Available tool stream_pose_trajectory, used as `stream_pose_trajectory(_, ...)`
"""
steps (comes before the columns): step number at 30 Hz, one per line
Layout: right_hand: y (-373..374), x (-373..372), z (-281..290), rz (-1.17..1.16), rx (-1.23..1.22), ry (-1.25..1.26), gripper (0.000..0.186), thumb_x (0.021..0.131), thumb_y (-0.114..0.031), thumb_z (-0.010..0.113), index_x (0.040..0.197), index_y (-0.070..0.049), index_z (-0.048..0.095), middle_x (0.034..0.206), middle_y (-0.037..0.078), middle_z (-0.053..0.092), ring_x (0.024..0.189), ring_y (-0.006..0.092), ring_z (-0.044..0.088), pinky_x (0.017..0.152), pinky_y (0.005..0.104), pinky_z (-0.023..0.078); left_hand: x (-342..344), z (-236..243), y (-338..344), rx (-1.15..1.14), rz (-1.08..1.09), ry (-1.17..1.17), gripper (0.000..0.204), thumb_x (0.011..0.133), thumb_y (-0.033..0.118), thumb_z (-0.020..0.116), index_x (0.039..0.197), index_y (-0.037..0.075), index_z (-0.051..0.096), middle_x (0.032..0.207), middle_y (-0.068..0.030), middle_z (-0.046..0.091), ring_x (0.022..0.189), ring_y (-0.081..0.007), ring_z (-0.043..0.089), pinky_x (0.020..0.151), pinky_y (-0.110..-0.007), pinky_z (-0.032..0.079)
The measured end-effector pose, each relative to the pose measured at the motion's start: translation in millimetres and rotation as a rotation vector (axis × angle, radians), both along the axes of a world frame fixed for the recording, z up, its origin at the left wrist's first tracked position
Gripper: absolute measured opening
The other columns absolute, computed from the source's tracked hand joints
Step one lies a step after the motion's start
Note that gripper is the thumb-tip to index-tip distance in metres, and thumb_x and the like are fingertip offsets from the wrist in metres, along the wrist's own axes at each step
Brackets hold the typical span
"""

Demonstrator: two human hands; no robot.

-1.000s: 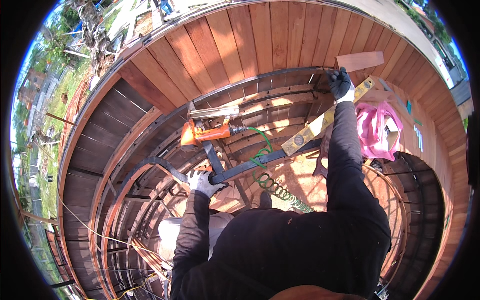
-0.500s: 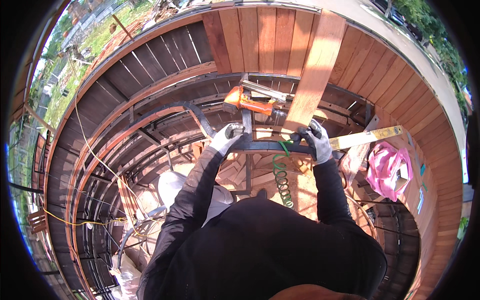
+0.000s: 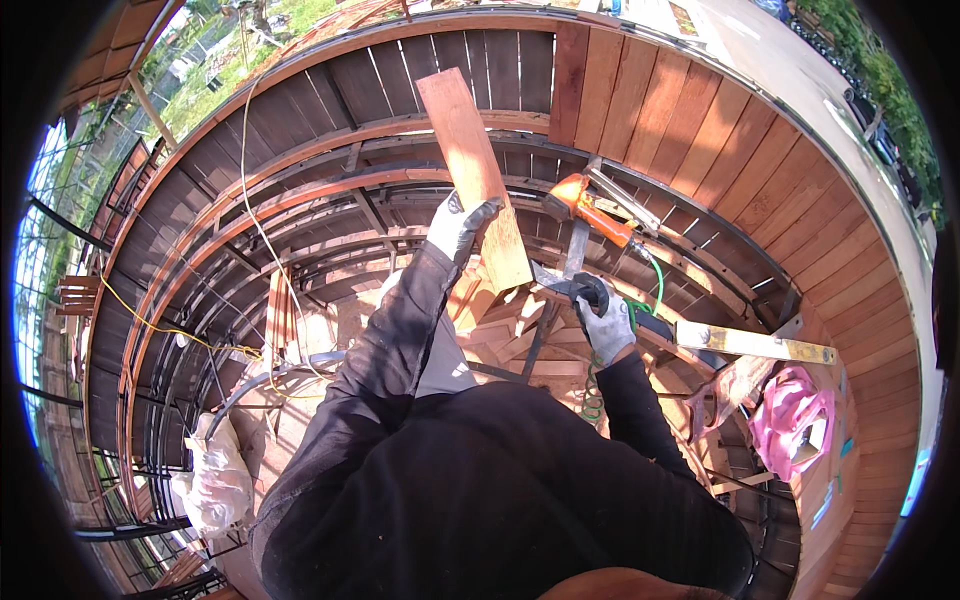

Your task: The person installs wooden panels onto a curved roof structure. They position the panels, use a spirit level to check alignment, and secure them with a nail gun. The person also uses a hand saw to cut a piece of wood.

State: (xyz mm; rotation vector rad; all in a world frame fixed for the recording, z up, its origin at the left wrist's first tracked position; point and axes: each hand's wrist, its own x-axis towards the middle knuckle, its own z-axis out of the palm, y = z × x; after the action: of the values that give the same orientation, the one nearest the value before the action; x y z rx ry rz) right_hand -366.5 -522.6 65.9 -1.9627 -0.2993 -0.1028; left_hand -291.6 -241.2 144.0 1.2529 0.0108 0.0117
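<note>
A reddish-brown wooden board slants over the curved frame, its far end up toward the left. My left hand, in a white glove with dark fingers, is closed on the board's lower half. My right hand, gloved alike, is closed beside the dark metal rail, just right of the board's near end. Its fingers curl around something dark that I cannot make out. An orange power tool lies beyond it on the frame. A green coiled hose passes close to the right hand.
A yellow-and-white spirit level and a pink bag lie at the right. Wooden planks line the curved wall. Wood offcuts cover the ground below the frame. A white sack and a yellow cord are at the left.
The board has moved left and is now in my left hand, which has left the rail. My right hand has come away from the board's near end. The view has turned left.
</note>
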Motion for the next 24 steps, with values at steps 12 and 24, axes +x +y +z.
stream_pose_trajectory(12, 33.8, 48.2, -43.7, -0.37, -0.501, 0.031, 0.031, 0.084, -0.029, 0.065, 0.109, -0.011, 0.062, 0.105, 0.016, 0.064, 0.099, 0.0354, 0.061, 0.085, 0.0434, 0.049, 161.8, 13.6, 63.3, 0.164, 0.016, -0.1, 0.046, 0.081, 0.017, 0.076, 0.12, 0.001, 0.058, 0.107, -0.0077, 0.067, 0.094, -0.0181, 0.065, 0.082, -0.032, 0.053)
stream_pose_trajectory(24, 66.7, 69.8, -39.3, -0.738, -0.715, 0.175, 0.032, 0.085, -0.042, 0.064, 0.089, -0.01, 0.061, 0.081, 0.013, 0.067, 0.078, 0.0332, 0.065, 0.07, 0.0425, 0.051, 371.5, -50.9, 3.6, 0.181, -0.241, -0.237, 0.048, 0.076, 0.017, 0.081, 0.116, -0.001, 0.062, 0.102, -0.0082, 0.069, 0.088, -0.0171, 0.066, 0.079, -0.031, 0.054)
